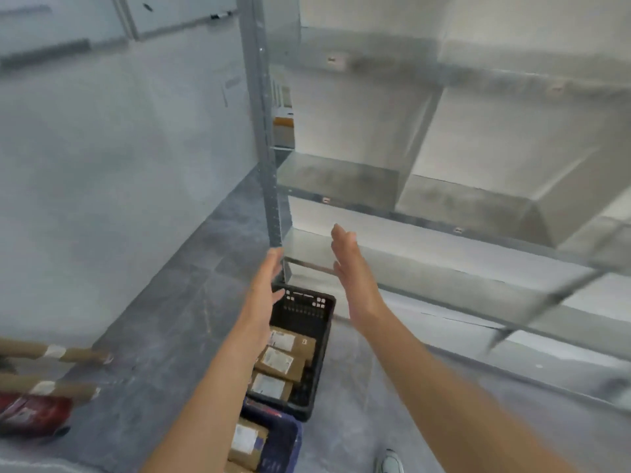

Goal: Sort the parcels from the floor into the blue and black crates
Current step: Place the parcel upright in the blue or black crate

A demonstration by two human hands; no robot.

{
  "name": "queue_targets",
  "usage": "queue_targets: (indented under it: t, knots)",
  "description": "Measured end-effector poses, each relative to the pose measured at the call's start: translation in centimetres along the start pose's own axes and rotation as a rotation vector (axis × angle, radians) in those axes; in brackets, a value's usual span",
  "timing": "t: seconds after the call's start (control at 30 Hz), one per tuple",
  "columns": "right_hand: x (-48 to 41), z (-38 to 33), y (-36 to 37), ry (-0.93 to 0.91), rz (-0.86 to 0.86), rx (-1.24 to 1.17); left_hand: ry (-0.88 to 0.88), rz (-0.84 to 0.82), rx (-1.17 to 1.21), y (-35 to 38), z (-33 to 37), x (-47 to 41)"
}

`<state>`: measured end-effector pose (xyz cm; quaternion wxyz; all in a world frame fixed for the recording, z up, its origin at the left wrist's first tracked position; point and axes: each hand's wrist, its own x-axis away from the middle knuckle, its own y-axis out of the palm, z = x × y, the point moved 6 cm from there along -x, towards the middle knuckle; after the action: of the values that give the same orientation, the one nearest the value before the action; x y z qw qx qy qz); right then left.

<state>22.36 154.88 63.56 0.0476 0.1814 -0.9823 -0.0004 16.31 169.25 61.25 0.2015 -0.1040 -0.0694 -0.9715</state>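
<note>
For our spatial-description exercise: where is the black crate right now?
Head view, lower centre: the black crate stands on the floor by the shelving post, below the left hand and right hand, the blue crate just nearer the person.

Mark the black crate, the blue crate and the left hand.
black crate (304, 307): head view, on its far end wall.
blue crate (285, 440): head view, on its right side wall.
left hand (264, 290): head view, on the middle of the hand.
</note>
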Motion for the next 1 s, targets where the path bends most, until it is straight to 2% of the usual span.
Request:
queue_targets:
  t: [0.33,0.7,0.87,1.0]
  knots:
    - [9.7,-2.6,-21.3,-0.065,0.399,-0.112,0.013,-0.416,-0.118,23.0,0.4,4.7]
    - [27.8,0.6,-45.8,-0.049,0.836,-0.197,-0.077,-0.836,-0.215,50.9,-5.5,18.8]
    - [36.2,2.3,-53.9,-0.041,0.994,-0.213,-0.106,-1.022,-0.251,60.7,-9.1,26.5]
    - [41.1,3.5,-58.0,-0.065,1.078,-0.249,-0.144,-1.136,-0.313,65.9,-12.0,30.8]
